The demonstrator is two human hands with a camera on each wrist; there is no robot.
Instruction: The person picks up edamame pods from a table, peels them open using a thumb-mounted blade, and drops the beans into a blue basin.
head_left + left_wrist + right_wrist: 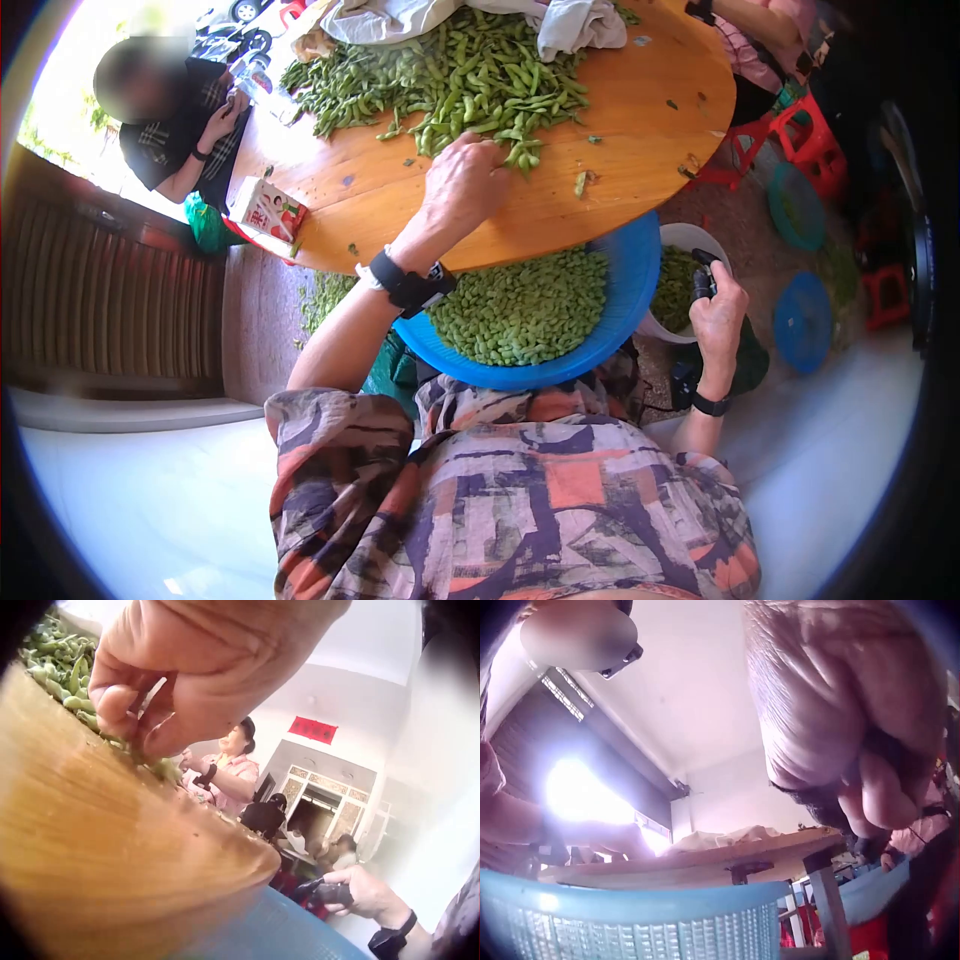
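Note:
In the head view, my left hand reaches over the table to the near edge of a heap of green bean pods. Its thumb and fingertips pinch a green pod close over the wood in the left wrist view. My right hand hovers beside the blue basket, over the rim of a white bucket with green hulls inside. Black covers wrap its thumb and index finger, its other fingers are loosely curled, and nothing shows in it. Shelled green beans fill the basket below the table edge.
A round wooden table carries the heap, a pale cloth and a red-and-white carton. One person sits at the left, another at the far right. Red stools and a blue basin stand on the right-hand floor.

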